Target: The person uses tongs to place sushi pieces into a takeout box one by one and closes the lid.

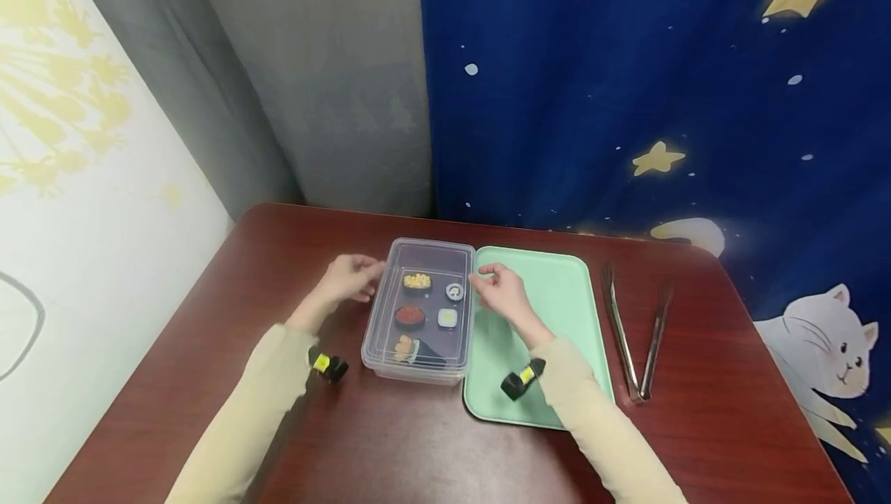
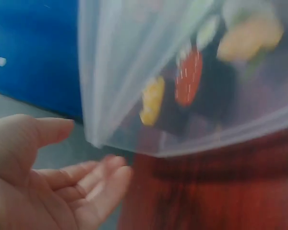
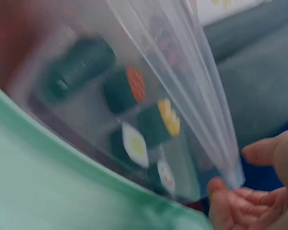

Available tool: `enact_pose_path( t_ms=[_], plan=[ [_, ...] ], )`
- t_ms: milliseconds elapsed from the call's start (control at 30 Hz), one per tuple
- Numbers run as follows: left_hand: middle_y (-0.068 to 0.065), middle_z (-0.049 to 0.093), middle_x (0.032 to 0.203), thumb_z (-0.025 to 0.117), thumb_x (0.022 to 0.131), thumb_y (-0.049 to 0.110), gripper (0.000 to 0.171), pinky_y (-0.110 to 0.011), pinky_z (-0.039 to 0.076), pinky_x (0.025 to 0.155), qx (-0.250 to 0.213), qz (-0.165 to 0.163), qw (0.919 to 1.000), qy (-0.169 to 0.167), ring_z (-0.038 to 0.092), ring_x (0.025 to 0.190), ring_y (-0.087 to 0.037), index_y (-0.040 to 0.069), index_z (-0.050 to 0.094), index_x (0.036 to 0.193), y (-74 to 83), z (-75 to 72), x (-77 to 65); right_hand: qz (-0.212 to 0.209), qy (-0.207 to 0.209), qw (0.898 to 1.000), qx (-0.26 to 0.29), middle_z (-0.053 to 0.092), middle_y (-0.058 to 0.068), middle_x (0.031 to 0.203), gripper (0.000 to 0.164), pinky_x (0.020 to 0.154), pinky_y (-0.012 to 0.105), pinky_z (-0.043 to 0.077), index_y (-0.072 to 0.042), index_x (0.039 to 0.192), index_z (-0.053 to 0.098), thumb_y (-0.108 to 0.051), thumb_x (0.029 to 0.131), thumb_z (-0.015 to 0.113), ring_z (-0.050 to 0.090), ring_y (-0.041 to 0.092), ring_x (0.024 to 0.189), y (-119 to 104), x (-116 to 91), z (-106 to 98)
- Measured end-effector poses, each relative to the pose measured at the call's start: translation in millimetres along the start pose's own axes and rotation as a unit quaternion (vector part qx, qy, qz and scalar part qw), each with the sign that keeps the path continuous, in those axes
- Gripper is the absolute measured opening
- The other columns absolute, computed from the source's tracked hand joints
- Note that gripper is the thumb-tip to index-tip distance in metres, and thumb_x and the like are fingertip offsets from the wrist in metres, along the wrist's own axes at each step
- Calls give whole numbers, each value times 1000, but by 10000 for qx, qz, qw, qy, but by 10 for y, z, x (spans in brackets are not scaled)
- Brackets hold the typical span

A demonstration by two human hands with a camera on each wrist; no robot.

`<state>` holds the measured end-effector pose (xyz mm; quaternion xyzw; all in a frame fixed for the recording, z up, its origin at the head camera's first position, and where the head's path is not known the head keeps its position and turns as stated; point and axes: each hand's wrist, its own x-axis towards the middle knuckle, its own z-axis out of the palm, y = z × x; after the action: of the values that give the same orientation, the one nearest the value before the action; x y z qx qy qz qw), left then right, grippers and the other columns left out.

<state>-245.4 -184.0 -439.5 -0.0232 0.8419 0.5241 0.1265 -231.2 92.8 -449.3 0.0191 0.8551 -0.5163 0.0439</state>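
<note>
A clear lidded plastic box (image 1: 421,317) lies on the table in the head view. Through its lid I see several toy sushi pieces: a yellow-topped roll (image 1: 418,281), a red-topped roll (image 1: 410,317), a small round roll (image 1: 455,291), a pale square-topped roll (image 1: 448,318) and a cone-shaped hand roll (image 1: 418,349). By the box's left side is my left hand (image 1: 351,278), its thumb and fingers spread apart around the far corner without gripping. My right hand (image 1: 503,291) is at the opposite side, fingers loosely bent beside the lid's edge; whether they touch it is unclear.
A mint-green tray (image 1: 550,295) lies right against the box, under my right forearm. Farther right, metal tongs (image 1: 629,342) rest spread on the brown table (image 1: 717,365). A blue star-patterned curtain (image 1: 557,102) hangs behind the table.
</note>
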Motion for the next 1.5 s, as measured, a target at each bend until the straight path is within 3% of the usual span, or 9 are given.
enact_pose_path(
  t_ms=[233, 433, 600, 700, 833, 967, 1100, 1267, 1500],
  plan=[
    [-10, 59, 76, 57, 94, 28, 38, -25, 52, 55, -89, -211, 9989, -401, 55, 57, -11, -8, 56, 108, 96, -33, 470, 546, 23, 9951, 825, 63, 5, 75, 36, 53, 27, 46, -3, 101, 64, -37, 90, 61, 56, 11, 57, 26, 474, 28],
    [-8, 54, 76, 55, 95, 19, 24, -25, 52, 56, -169, -320, 9973, -645, 56, 58, -12, -5, 51, 97, 134, -9, 556, 164, 249, 9968, 737, 56, -2, 59, 19, 45, 21, 40, -1, 86, 62, -20, 86, 68, 50, 7, 47, -1, 541, 58],
    [-11, 57, 81, 57, 94, 25, 31, -28, 54, 59, -168, -395, 9977, -524, 58, 62, -13, -5, 52, 103, 96, -10, 539, 407, 347, 9949, 859, 55, -1, 60, 21, 49, 21, 44, 0, 88, 62, -21, 86, 68, 50, 7, 49, -26, 516, 86],
    [-12, 59, 81, 56, 94, 33, 40, -30, 54, 59, 5, -356, 9971, -674, 60, 62, -15, -5, 51, 106, 41, -16, 428, 634, 83, 9946, 820, 56, 0, 64, 29, 52, 23, 48, -1, 94, 61, -28, 86, 68, 52, 8, 51, 9, 430, 75],
    [-11, 57, 72, 54, 94, 41, 45, -31, 53, 53, 264, -216, 9914, -1265, 57, 57, -15, -3, 52, 93, -97, -51, 98, 587, -921, 9931, 436, 57, 3, 64, 34, 50, 25, 48, -1, 93, 60, -35, 88, 65, 53, 10, 50, 97, 103, 11],
    [-7, 54, 64, 54, 93, 41, 44, -32, 51, 49, 472, 63, 9796, -1951, 54, 53, -15, -1, 54, 78, -225, -83, -332, 304, -2118, 9765, 268, 58, 5, 60, 34, 46, 24, 45, -2, 78, 60, -33, 91, 61, 51, 10, 45, 179, -335, -85],
    [-5, 55, 62, 53, 95, 38, 41, -34, 51, 48, 339, 253, 9696, -2409, 53, 51, -14, 2, 57, 76, -302, -45, -649, 133, -2816, 9583, 469, 57, 4, 57, 37, 43, 22, 42, -2, 69, 57, -30, 92, 59, 49, 8, 42, 208, -655, -104],
    [-5, 53, 63, 51, 97, 30, 36, -29, 50, 46, -130, 362, 9724, -2300, 51, 49, -13, -1, 53, 79, -377, 21, -826, 329, -2995, 9486, 967, 56, 0, 56, 35, 41, 18, 39, -3, 69, 56, -28, 93, 58, 48, 5, 41, 198, -800, -22],
    [-3, 48, 59, 47, 100, 24, 34, -35, 49, 43, -43, 840, 9774, -1941, 48, 43, -11, -2, 49, 77, -432, 76, -866, 480, -3055, 9424, 1275, 56, 0, 56, 32, 41, 17, 39, -5, 70, 53, -26, 94, 57, 47, 4, 41, 206, -816, 11]
  ],
)
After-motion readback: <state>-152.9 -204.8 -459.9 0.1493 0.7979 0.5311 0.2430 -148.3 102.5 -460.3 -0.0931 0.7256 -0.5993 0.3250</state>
